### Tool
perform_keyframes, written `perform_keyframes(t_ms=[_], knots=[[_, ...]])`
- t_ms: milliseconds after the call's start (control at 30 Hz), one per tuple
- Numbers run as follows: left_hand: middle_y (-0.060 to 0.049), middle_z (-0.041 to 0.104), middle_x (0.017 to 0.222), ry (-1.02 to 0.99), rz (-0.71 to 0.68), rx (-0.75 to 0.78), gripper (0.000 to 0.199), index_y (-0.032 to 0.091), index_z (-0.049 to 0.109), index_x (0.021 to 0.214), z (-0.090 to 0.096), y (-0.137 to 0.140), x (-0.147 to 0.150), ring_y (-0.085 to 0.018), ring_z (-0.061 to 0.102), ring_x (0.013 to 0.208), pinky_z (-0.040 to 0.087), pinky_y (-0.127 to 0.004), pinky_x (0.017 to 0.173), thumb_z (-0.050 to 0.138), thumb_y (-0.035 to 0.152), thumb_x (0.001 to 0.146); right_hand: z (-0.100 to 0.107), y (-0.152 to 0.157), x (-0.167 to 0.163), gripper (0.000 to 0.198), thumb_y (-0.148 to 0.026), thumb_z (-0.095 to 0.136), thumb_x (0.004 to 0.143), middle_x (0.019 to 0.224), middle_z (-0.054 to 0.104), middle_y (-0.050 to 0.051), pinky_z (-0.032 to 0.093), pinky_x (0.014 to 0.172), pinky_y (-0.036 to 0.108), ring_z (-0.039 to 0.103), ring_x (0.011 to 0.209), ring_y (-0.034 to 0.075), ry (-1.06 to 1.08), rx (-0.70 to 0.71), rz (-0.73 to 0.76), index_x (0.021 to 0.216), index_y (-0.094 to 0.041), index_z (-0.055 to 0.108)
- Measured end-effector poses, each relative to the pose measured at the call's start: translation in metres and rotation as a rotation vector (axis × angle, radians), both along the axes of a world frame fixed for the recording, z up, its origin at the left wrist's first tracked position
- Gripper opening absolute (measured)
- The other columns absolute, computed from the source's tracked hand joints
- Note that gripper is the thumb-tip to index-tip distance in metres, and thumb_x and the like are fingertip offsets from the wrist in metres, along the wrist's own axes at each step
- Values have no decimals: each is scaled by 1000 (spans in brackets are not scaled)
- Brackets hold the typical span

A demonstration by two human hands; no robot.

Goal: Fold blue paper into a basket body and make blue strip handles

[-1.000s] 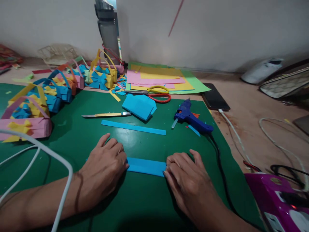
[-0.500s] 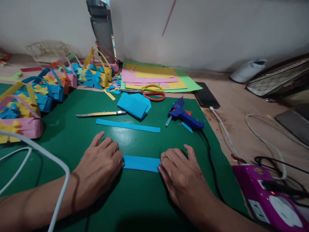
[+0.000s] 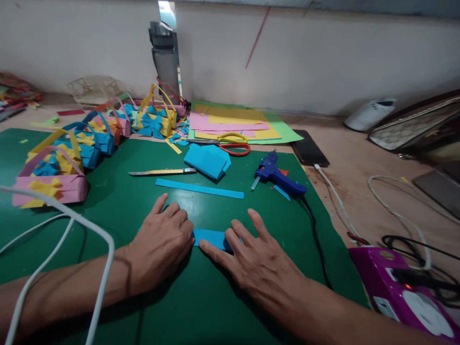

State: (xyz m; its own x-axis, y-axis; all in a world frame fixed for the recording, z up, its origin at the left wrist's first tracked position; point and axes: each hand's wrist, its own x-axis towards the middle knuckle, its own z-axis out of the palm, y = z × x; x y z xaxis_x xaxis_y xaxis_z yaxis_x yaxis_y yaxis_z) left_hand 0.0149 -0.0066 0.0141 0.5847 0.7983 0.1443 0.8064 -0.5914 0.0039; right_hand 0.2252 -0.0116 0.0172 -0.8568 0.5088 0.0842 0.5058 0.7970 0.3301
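Note:
A folded blue paper strip [image 3: 210, 235] lies crosswise on the green mat. My left hand [image 3: 163, 244] is closed, its fingers curled down on the strip's left part and hiding most of it. My right hand [image 3: 251, 254] rests on the right part with fingers spread. Its thumb stretches left along the strip's near edge, close to my left fingers. Beyond both hands lies a narrower blue paper strip [image 3: 199, 189]. A craft knife [image 3: 161, 172] and a folded blue paper piece [image 3: 207, 161] are farther back.
A blue glue gun [image 3: 278, 176] with a black cord sits at right, near a purple power outlet box [image 3: 398, 292]. Scissors [image 3: 235, 143] lie by stacked coloured paper [image 3: 237, 120]. Several small paper baskets [image 3: 53, 187] stand at left. A white cable [image 3: 104, 268] crosses my left forearm.
My right thumb has slid left along the strip toward my left hand, and the right fingers have spread. My left hand keeps its hold. The view has shifted slightly.

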Motion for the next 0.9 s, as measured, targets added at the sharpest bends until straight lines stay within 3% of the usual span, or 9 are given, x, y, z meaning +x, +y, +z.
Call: perform_keyframes(t_ms=[167,433,767,900], knots=[[-6,61,71,-4,-1,1,24,17,59,68,0,-1,0,-23,52,72,34,-55,90,43,18,86,1,0,-3,56,-25,55,81,91,64,6,18,102,57,54,97,27,-24,-12,62,135,-25,41],[-6,59,71,-7,-14,24,26,16,58,68,-3,-1,-2,-22,51,73,33,-54,91,40,20,87,5,-2,29,50,-20,56,79,103,62,8,27,93,58,51,106,29,-31,-15,-1,127,-28,47],[-5,60,74,25,-8,0,25,17,58,71,-5,-1,-5,-22,51,74,30,-51,92,41,20,88,-1,-19,74,55,-3,50,74,103,63,8,35,89,54,49,109,30,-19,98,-143,124,-27,51],[-6,60,73,50,3,-3,26,16,57,71,-6,-3,-1,-21,53,69,34,-43,78,39,17,89,11,-18,72,42,0,44,78,105,63,13,35,88,53,50,107,32,51,226,-209,113,-18,59]])
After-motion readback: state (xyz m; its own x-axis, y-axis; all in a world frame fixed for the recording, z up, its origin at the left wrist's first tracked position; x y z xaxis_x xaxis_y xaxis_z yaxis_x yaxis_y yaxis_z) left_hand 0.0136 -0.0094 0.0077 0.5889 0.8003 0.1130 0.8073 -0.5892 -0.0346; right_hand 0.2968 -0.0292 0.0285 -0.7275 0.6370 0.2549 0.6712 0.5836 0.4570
